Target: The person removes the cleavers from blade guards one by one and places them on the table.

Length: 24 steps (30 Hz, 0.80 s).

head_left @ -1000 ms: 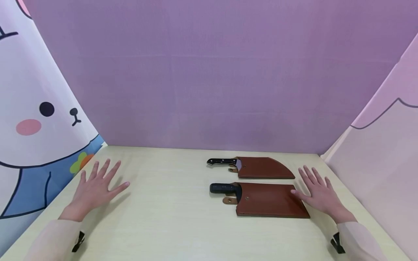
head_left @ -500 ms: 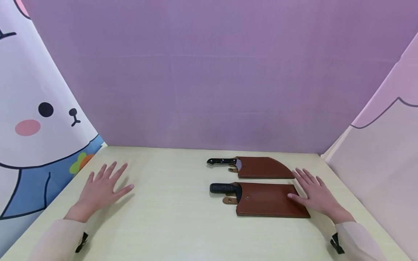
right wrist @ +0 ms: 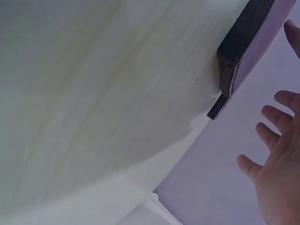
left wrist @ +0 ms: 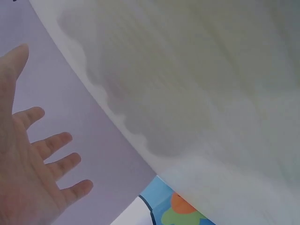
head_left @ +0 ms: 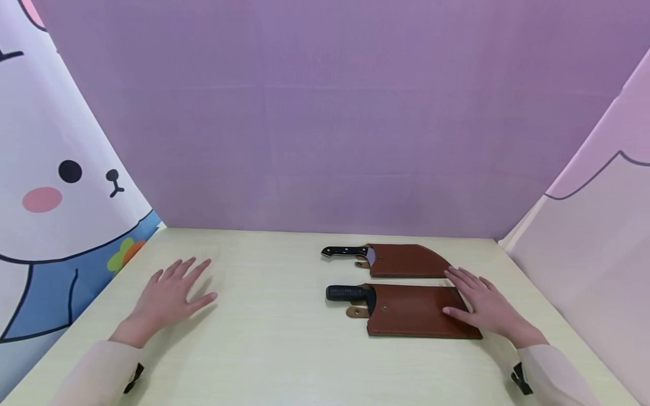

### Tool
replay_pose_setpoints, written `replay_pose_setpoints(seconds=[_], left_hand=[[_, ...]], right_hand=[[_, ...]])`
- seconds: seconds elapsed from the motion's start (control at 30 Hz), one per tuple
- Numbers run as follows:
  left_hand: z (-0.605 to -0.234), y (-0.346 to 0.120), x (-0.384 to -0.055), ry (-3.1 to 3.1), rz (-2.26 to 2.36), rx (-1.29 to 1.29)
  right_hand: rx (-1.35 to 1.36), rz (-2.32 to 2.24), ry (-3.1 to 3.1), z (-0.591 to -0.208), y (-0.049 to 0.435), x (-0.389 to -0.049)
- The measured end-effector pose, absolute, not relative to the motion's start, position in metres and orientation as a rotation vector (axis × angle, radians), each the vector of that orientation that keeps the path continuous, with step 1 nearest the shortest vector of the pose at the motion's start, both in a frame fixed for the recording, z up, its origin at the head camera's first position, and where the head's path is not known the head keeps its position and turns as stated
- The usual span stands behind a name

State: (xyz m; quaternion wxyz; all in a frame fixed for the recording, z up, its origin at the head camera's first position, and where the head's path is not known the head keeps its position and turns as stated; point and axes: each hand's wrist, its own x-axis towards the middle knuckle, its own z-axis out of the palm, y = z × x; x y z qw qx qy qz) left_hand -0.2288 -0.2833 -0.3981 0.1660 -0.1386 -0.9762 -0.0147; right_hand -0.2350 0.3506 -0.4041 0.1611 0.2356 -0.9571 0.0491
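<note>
Two sheathed knives lie side by side on the table, handles to the left. The nearer is a cleaver with a black handle [head_left: 346, 293] in a brown leather sheath [head_left: 411, 313]. Behind it, a knife with a riveted black handle [head_left: 344, 251] sits in a smaller brown sheath [head_left: 406, 261] with a curved end. My right hand [head_left: 490, 309] hovers over the right ends of both sheaths, fingers spread, gripping nothing. Over the table's left side my left hand [head_left: 165, 301] is held with spread fingers, also holding nothing. The left wrist view shows its palm [left wrist: 28, 173] raised above the surface.
The pale wooden table [head_left: 264, 349] meets a purple cloth backdrop [head_left: 325, 124] at its back edge. A cartoon-printed panel [head_left: 45, 237] borders the left, and a pink and white panel [head_left: 599, 242] the right. Small leather straps [head_left: 358, 312] stick out beside the handles.
Both hands have moved inward toward the table's middle. The right hand has shifted left over the sheath ends, the left hand rightward. The knives have not moved.
</note>
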Motion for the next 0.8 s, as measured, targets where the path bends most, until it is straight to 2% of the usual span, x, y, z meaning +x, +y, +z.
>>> replay_pose_setpoints(seconds=[0.8], left_hand=[[-0.401, -0.249, -0.23, -2.733, -0.073, -0.592]], right_hand=[[0.822, 0.205, -2.729, -0.41, 0.33, -0.236]])
